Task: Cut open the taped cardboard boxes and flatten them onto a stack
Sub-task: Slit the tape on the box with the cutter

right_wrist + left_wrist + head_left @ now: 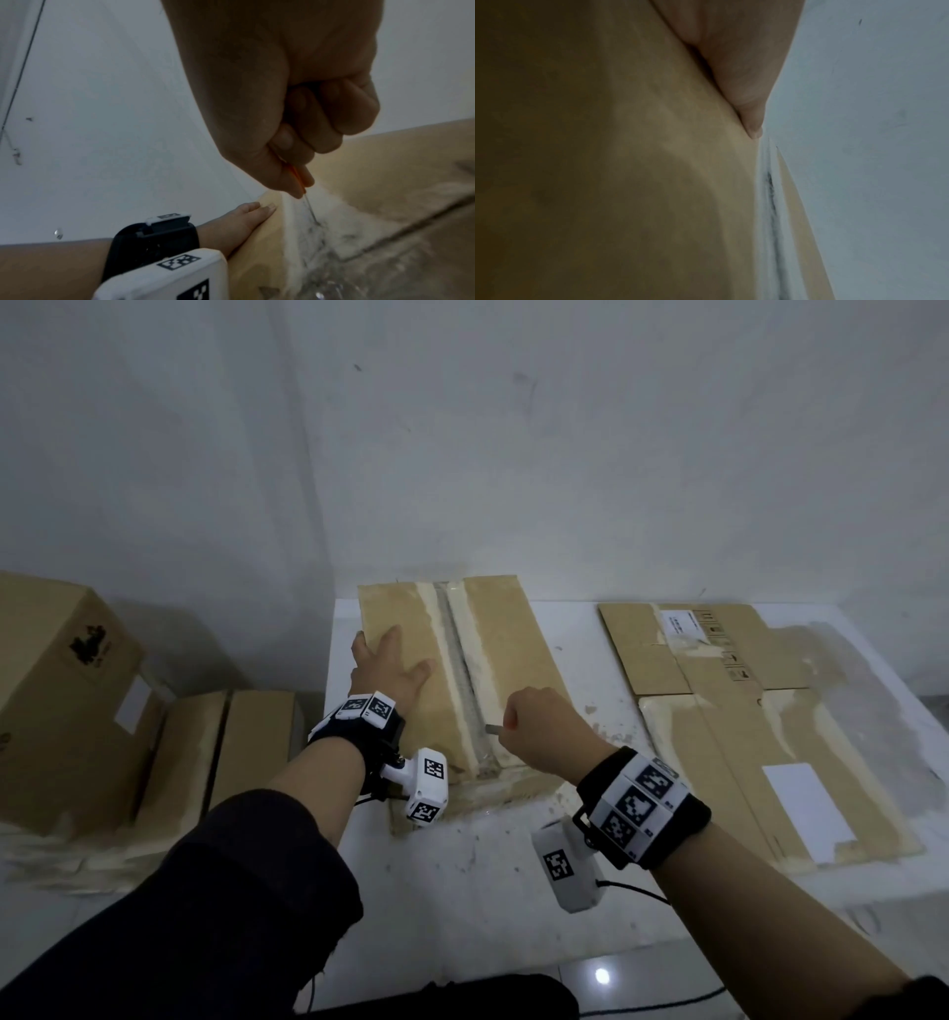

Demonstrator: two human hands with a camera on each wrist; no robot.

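One grey-white wall (462, 428) fills the upper half of the frame, above a white counter (488, 855) scuffed with marks. Two cardboard boxes (56, 706) stand at the left edge, one tall, one lower beside it. One taped box (503, 639) lies at centre on the counter, its seam running away from the viewer. Two flattened boxes (719, 654) lie overlapping at the right. Two hands work the centre box: the left hand (390, 662) presses flat, fingers spread, on its top left of the seam; the right hand (544, 731) is clenched around a small cutter (299, 176), blade tip on the tape.
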